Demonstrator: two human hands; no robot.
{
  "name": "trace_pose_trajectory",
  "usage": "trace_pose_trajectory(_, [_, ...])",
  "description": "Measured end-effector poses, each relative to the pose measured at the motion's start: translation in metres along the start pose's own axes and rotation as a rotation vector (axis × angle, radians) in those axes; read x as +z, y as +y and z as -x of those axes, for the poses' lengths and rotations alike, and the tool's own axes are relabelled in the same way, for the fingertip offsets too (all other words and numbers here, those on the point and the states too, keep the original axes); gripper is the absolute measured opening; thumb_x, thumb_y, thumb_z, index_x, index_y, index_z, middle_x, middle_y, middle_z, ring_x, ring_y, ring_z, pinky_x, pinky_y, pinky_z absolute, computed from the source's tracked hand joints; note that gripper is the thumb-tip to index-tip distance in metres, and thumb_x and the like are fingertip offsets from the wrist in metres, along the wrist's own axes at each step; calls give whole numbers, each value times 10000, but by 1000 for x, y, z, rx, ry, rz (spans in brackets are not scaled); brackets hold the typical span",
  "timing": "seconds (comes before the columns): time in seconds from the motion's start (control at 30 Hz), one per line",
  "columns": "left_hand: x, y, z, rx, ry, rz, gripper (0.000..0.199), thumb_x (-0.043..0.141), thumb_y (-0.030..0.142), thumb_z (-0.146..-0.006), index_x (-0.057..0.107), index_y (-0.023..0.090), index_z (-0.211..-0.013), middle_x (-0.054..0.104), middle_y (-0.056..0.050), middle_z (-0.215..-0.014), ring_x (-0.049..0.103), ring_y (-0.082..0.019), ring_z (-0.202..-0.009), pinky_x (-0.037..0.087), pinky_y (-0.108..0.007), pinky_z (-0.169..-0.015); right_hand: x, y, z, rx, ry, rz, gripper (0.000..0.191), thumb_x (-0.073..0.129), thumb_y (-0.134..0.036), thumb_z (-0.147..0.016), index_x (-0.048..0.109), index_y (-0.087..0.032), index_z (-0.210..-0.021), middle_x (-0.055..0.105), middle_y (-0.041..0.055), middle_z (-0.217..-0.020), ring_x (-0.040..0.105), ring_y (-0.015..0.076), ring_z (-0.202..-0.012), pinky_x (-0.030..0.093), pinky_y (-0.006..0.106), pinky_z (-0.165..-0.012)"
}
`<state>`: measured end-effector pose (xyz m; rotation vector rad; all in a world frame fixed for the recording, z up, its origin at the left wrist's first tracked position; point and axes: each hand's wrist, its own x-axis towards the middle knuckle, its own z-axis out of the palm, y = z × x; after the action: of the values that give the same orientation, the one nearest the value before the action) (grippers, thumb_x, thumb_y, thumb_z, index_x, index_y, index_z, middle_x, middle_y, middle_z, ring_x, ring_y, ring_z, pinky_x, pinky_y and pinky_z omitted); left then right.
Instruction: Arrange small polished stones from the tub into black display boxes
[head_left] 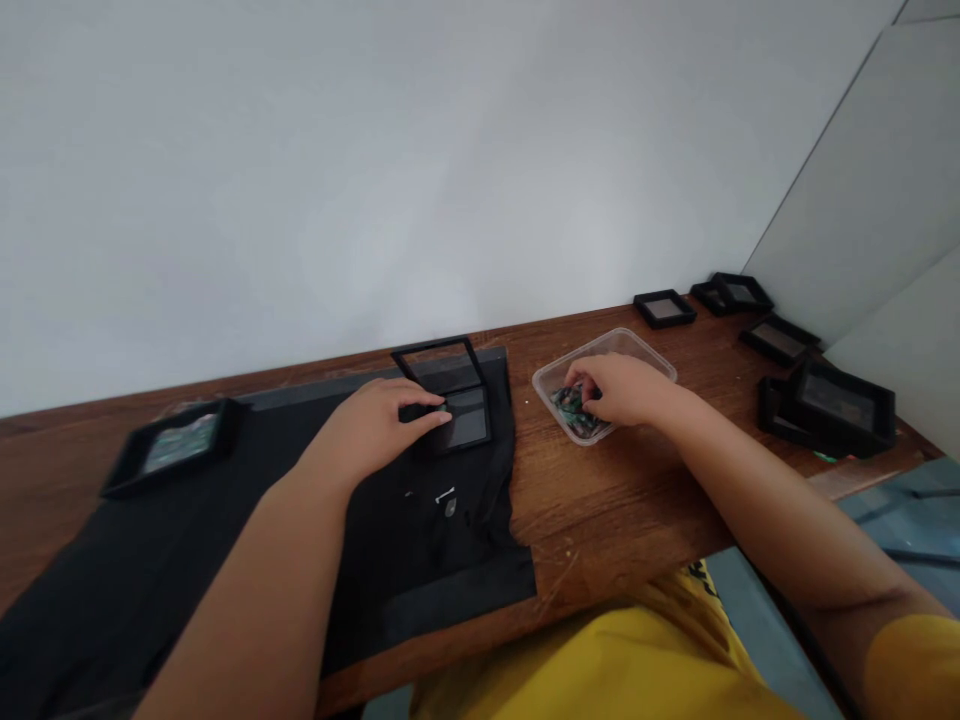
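Black and square, an open frame with a dark clear-looking pane lies just beyond the fingertips of my left hand, its lid tilted up behind them. That hand pinches a small greenish piece between thumb and forefinger at the pane's edge. My right hand dips into a clear rectangular plastic tub, thumb and forefinger parted over a heap of green and dark pieces; from this angle I cannot tell whether it has caught one. Black cloth spreads beneath my left hand, with small pale scraps nearer me, and a black frame filled with greenish pieces sits farther left. Past my right hand, several more black frames rest on the brown wooden table.
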<state>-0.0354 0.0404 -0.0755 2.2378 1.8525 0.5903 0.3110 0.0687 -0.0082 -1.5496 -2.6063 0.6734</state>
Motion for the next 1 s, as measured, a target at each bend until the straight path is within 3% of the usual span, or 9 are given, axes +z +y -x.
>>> trace_pose_trajectory(0.13, [-4,6,0,-13,-19,-31,440,624,689,-824,830,306,-891,801,-88,-1003,721,-342,-966,589,-475,-871,0,0,-1,-16,-13,-7,372,645,-67,-787,736,-210,-1118,779,45,-949,653,206,-833,402,315,-709])
trace_pose_trajectory(0.27, [-6,9,1,-101,-53,-23,409,650,666,-804,826,310,-902,785,-47,-909,724,-288,-822,572,-379,-683,1,2,0,-46,24,-6,259,593,-81,-848,695,-208,-1049,765,48,-966,631,204,-845,380,324,-710])
trace_pose_trajectory(0.47, [-10,13,5,-101,4,-96,355,652,632,-814,790,322,-918,785,-78,-964,703,-320,-844,557,-435,-721,1,10,-4,-87,135,-174,138,571,-132,-919,545,-220,-1022,700,50,-1041,610,190,-896,425,336,-785])
trace_pose_trajectory(0.6, [-12,47,11,-53,149,-146,363,597,601,-898,765,312,-1040,766,-70,-958,693,-312,-885,565,-437,-773,2,8,-9,-150,164,-509,159,581,-122,-901,469,-230,-933,619,6,-941,574,144,-848,457,310,-795])
trace_pose_trajectory(0.7, [-5,83,18,146,299,-102,337,598,530,-959,761,283,-1122,755,-84,-1068,683,-321,-1043,552,-484,-973,9,-1,-9,-276,60,-847,183,605,-162,-910,440,-239,-920,565,-29,-861,548,116,-799,471,286,-766])
trace_pose_trajectory(0.8, [4,111,24,378,521,-89,395,731,509,-906,731,289,-1233,720,-101,-1256,656,-348,-1173,505,-529,-1068,19,-15,-6,-458,-48,-1123,262,703,-266,-889,446,-240,-934,559,-46,-853,531,95,-773,464,266,-731])
trace_pose_trajectory(0.9, [10,126,28,534,675,-107,464,818,450,-863,682,305,-1282,709,-87,-1268,661,-329,-1184,528,-496,-1045,26,-26,0,-547,-111,-1290,350,784,-356,-863,467,-234,-948,565,-60,-840,522,80,-736,457,248,-699])
trace_pose_trajectory(1.0, [11,131,30,571,764,-115,439,838,414,-860,665,314,-1251,688,-87,-1289,671,-311,-1172,555,-492,-1023,27,-33,5,-530,-195,-1370,399,826,-406,-841,483,-237,-954,579,-69,-796,513,80,-689,449,240,-657])
